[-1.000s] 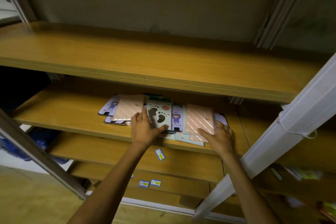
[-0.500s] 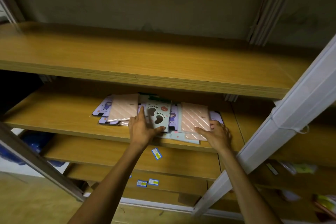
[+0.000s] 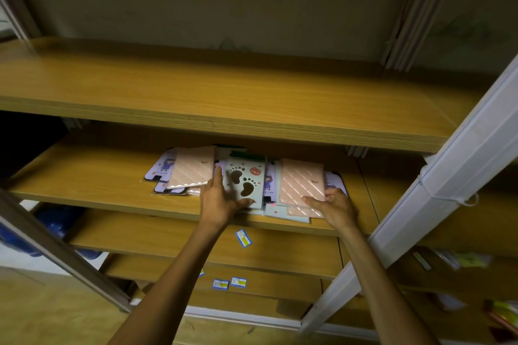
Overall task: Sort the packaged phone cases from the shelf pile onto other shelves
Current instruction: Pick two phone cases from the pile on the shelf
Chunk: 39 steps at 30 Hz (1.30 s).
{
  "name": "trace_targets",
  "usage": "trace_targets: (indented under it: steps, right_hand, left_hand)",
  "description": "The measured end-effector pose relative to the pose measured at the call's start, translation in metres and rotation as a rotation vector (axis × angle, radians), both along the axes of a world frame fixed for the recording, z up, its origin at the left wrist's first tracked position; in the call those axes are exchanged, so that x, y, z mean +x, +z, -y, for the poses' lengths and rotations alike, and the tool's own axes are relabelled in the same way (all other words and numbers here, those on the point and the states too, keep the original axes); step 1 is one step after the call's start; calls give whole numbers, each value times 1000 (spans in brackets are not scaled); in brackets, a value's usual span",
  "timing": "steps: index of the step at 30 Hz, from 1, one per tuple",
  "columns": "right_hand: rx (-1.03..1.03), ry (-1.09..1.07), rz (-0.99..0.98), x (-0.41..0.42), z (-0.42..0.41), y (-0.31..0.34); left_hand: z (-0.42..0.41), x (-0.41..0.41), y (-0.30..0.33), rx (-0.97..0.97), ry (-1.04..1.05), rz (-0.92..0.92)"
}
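Observation:
A pile of packaged phone cases lies on the second wooden shelf [image 3: 92, 185]. My left hand [image 3: 217, 199] grips a pale green case with a footprint pattern [image 3: 246, 180], thumb under its near edge, fingers along its left side. My right hand [image 3: 335, 206] pinches the near edge of a pink striped case [image 3: 301, 183], which lies on pale blue packages. Another pink striped case [image 3: 192, 166] lies at the pile's left over purple cartoon cases [image 3: 161, 169].
A bare wooden shelf [image 3: 224, 92] runs above the pile. Lower shelves [image 3: 157, 235] carry small blue labels [image 3: 243, 237]. A white metal upright [image 3: 437, 190] stands close on the right, a grey one [image 3: 56, 249] at lower left. More packages sit at the far lower right [image 3: 465, 259].
The footprint case has tilted slightly under my left hand's grip. My right hand has closed its thumb onto the near edge of the pink striped case. The view shifted a little.

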State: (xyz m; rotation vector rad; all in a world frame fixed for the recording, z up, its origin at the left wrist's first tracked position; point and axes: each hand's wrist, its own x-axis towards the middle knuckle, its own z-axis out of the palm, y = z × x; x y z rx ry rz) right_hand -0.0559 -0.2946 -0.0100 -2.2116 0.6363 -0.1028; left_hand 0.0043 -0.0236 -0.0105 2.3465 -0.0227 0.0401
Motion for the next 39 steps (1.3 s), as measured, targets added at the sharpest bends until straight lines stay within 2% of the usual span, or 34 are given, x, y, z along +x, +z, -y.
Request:
trace_targets:
  steps: [8, 13, 18, 21, 24, 28, 32, 39]
  right_hand:
    - [13, 17, 35, -2, 2, -5]
    - [69, 4, 76, -4, 0, -3]
    - [184, -20, 189, -14, -9, 10]
    - [292, -32, 249, -17, -8, 11]
    - [436, -95, 284, -18, -9, 12]
    - [646, -157, 302, -23, -14, 16]
    - [724, -182, 345, -36, -21, 20]
    - [773, -159, 424, -103, -30, 27]
  left_hand:
    - [-1, -27, -2, 243, 60, 179]
    - [3, -30, 3, 198, 33, 120]
    - [-8, -19, 2, -212, 60, -37]
    - [-6, -18, 7, -301, 63, -97]
    - [-8, -18, 7, -337, 10, -94]
    - [-13, -21, 12, -490, -26, -90]
    - [-17, -30, 15, -724, -94, -192]
    - [-26, -67, 18, -952, -247, -272]
